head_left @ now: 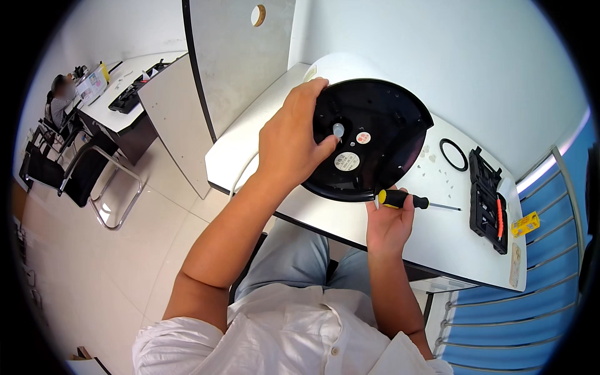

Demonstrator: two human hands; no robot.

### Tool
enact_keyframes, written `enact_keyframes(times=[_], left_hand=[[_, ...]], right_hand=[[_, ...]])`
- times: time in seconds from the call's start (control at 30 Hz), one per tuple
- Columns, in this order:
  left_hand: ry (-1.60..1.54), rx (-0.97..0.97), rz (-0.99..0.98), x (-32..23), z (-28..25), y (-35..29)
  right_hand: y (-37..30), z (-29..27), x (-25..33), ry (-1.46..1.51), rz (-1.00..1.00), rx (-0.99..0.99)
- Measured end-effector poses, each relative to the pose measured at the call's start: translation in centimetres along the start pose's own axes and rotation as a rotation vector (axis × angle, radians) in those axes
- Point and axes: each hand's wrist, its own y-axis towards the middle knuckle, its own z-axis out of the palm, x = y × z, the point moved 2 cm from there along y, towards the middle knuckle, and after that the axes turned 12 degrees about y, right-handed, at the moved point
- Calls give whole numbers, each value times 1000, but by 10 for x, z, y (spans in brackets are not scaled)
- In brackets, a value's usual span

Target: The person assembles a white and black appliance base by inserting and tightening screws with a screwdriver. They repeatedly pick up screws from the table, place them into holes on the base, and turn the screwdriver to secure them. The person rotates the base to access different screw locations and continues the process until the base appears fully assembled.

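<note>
My left hand (289, 134) grips a black, round, shallow plastic piece (387, 125) by its left edge, with the thumb across its face near a pale round knob (338, 130). The piece is tilted up above the table and bears two round stickers and several small holes. At its lower edge is my right hand (387, 228), palm up, with a yellow-and-black screwdriver (415, 200) lying across the fingers, thumb on the handle. The screwdriver's shaft points right. Some right fingertips are hidden behind the black piece.
On the white table (350, 225) lie a black ring (461, 147), several small scattered bits and an open black tool case (481, 200) with an orange-red tool (500, 219). A yellow box (525, 224) sits near metal rails (550, 206). A grey partition (244, 69) stands left; a person (60, 103) sits beyond.
</note>
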Motion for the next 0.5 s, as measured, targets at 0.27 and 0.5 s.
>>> enact_keyframes(times=[0.27, 0.5], left_hand=[[19, -32, 34, 3, 2, -3], [46, -122, 120, -1, 6, -3]], right_hand=[[-4, -2, -1, -22, -27, 46], [-3, -10, -1, 67, 51, 34]])
